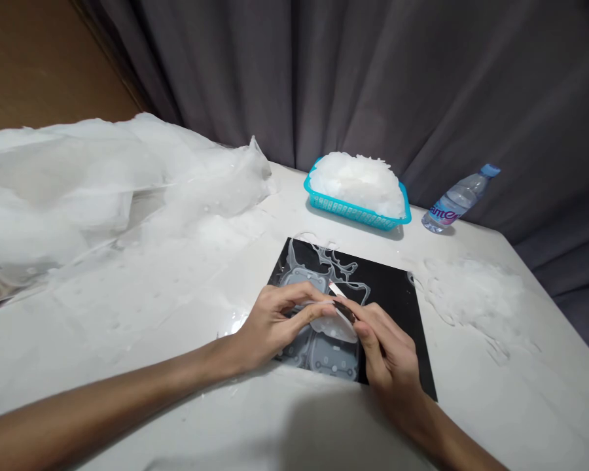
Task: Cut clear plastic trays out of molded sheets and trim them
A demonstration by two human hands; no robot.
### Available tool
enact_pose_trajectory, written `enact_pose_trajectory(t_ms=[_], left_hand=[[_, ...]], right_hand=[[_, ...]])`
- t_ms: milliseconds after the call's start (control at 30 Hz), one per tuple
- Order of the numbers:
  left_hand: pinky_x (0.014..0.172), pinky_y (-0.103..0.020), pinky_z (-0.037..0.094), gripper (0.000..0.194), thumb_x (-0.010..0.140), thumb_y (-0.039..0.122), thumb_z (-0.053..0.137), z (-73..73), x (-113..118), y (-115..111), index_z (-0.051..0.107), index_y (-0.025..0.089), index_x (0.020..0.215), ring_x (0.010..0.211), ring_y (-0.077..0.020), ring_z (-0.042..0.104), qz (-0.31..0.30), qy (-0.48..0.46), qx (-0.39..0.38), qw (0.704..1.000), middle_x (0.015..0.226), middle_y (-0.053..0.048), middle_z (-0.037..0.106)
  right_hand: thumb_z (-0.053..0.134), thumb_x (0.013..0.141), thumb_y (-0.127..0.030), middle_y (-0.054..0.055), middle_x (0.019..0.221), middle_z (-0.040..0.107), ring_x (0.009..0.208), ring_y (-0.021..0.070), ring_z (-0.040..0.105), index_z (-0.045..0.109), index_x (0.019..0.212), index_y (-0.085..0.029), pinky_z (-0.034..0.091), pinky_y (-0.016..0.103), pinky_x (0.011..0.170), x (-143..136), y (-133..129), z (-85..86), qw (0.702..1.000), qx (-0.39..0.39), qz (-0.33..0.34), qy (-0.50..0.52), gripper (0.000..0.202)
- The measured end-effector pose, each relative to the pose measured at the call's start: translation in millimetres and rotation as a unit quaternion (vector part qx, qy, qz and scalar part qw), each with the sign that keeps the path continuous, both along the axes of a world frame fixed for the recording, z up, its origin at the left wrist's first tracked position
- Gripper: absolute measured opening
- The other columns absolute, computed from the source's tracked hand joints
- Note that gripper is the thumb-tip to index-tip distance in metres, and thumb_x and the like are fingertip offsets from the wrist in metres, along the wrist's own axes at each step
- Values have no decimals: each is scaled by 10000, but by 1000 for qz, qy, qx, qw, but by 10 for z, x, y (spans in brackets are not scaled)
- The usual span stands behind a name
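Work looks partway: the left hand [275,320] pinches one piece [332,328], the right hand [390,343] a slim tool [336,290], other pieces [334,357] remain on the mat [392,288], and scraps [481,301] lie aside.

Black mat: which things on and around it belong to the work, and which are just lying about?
Part of the work, it seems: translucent piece in the left hand; slim tool in the right hand; flat pieces on the black mat; probably the blue basket and stringy scraps.

Apparently just there: water bottle; grey curtain.
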State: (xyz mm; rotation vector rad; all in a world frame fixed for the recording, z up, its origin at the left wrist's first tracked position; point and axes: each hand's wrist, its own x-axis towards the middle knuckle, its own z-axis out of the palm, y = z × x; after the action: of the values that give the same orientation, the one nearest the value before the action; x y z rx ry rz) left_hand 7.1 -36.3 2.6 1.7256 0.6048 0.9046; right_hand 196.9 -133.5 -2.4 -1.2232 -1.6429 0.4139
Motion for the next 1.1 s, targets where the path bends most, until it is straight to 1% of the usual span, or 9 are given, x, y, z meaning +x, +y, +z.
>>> enact_pose_trajectory(t_ms=[167, 367, 567, 667, 733, 867, 1000, 1100], left_hand=[[731, -217, 562, 165, 987, 297, 704, 11, 8, -8, 812, 173, 971, 803, -150, 743, 1, -3, 1, 1000, 921, -59, 815], [679, -207, 541, 174, 984, 297, 703, 34, 25, -10, 805, 166, 932, 735, -139, 716, 3, -1, 10, 1000, 854, -49, 800], [662, -191, 529, 142, 980, 264, 703, 44, 32, -3, 798, 175, 924, 685, -115, 684, 5, -11, 19, 1000, 806, -23, 780], [662, -169, 522, 118, 977, 235, 706, 40, 33, 1, 793, 184, 916, 694, -100, 684, 4, -19, 18, 1000, 819, -9, 784], [673, -163, 525, 113, 975, 227, 708, 40, 34, 3, 794, 185, 915, 714, -100, 695, 2, -16, 11, 1000, 843, -9, 792], [699, -167, 537, 106, 968, 227, 717, 44, 40, 8, 801, 185, 918, 754, -111, 718, 1, -9, 1, 1000, 870, -16, 803], [701, -168, 541, 108, 967, 246, 724, 32, 38, 9, 802, 181, 931, 765, -114, 726, -1, -4, -6, 1000, 867, -18, 804], [718, -173, 543, 112, 967, 263, 730, 15, 29, 12, 803, 180, 947, 790, -119, 735, 0, 4, -3, 1000, 909, -28, 814]], right_hand=[[475, 1053, -95, 90, 1133, 761, 905, 166, 697, 650, 1415, -221, 559, 284, 777, -7, 7, -12, 1000, 6, 3, -6, 422], [476, 1054, -100, 74, 1029, 757, 782, 144, 659, 660, 1405, -209, 542, 260, 694, -30, 3, 15, 1000, 12, -3, -2, 411], [465, 1062, -120, 80, 1041, 760, 797, 156, 670, 668, 1395, -214, 552, 277, 709, -37, 7, 27, 1000, 3, -3, -3, 401], [462, 1065, -126, 86, 1065, 757, 853, 168, 685, 687, 1366, -218, 552, 289, 751, -42, 11, 40, 1000, -9, -5, 1, 386], [465, 1066, -133, 77, 1031, 750, 862, 169, 685, 708, 1331, -217, 545, 287, 759, -48, 12, 49, 1000, -21, -8, 11, 369], [471, 1068, -155, 54, 916, 710, 790, 167, 648, 729, 1295, -212, 517, 281, 703, -50, 9, 60, 999, -31, -12, 18, 349], [477, 1069, -153, 40, 871, 662, 733, 148, 588, 720, 1299, -188, 476, 270, 660, -13, 15, 80, 999, -27, -20, 26, 336], [468, 1077, -161, 30, 837, 628, 732, 145, 567, 721, 1282, -168, 464, 271, 669, 22, 25, 95, 999, -29, -30, 35, 325]])
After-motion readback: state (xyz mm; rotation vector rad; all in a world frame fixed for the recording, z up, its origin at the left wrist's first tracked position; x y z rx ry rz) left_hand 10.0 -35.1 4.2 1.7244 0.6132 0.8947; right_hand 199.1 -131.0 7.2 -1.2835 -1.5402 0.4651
